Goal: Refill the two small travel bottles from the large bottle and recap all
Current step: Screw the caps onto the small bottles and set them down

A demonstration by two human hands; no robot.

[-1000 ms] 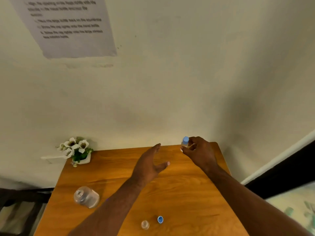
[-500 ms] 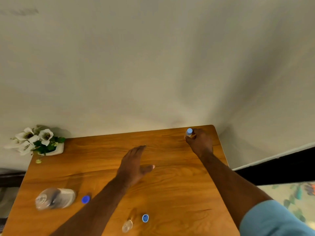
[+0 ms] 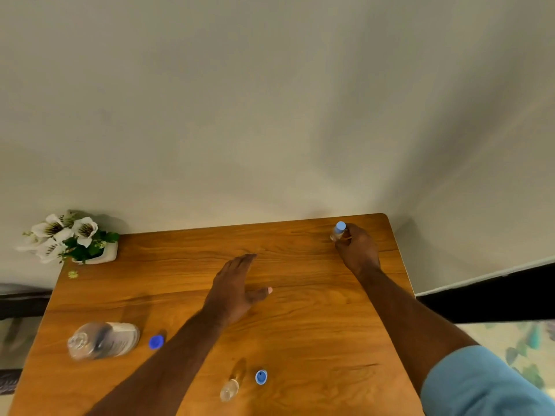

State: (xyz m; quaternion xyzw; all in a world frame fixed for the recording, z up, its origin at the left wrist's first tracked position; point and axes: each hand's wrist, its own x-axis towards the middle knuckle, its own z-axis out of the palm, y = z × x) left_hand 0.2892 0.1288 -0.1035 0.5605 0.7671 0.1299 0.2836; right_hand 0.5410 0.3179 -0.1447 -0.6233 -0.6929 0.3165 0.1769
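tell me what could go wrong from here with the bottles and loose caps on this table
1. The capped small clear bottle in the right hand stands close to the wooden table's far right corner; a nudge could send it off.
2. The uncapped small clear bottle stands open beside the left forearm, so a sweep could tip it.
3. The dark blue cap by the large clear bottle and the light blue cap lie loose and could roll off.

No text can be read — the large bottle's label (image 3: 121, 337) is blurred.
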